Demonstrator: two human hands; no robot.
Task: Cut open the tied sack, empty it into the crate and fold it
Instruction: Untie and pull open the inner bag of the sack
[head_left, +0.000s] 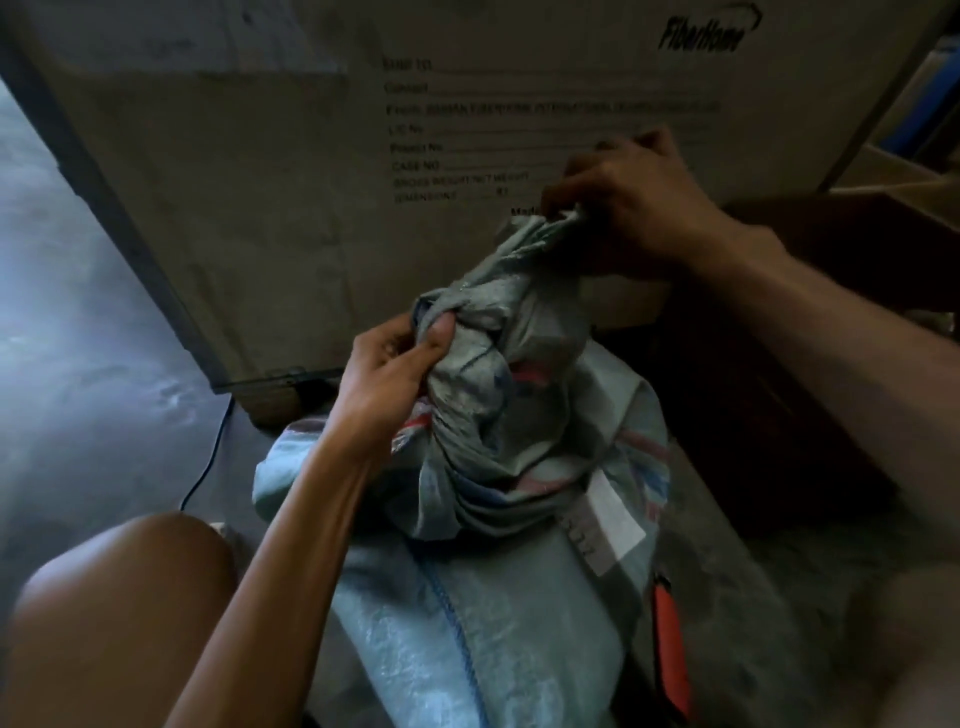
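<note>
A pale woven sack (519, 571) with red and blue stripes stands on the floor between my knees, its neck twisted into a knot (483, 332). My left hand (395, 374) pinches the knotted fabric from the left side. Higher up, my right hand (628, 218) grips the free tail end of the sack's neck, above and to the right of the knot. An orange-handled cutter (672, 644) lies on the floor beside the sack's right side, in neither hand. A white label (613, 514) is stuck on the sack. No crate is clearly visible.
A large printed cardboard box (311, 182) stands right behind the sack. Dark cardboard pieces (805, 322) lie at the right. A thin black cable (208, 457) runs over the grey concrete floor (78, 338) at the left. My bare left knee (119, 597) is at the lower left.
</note>
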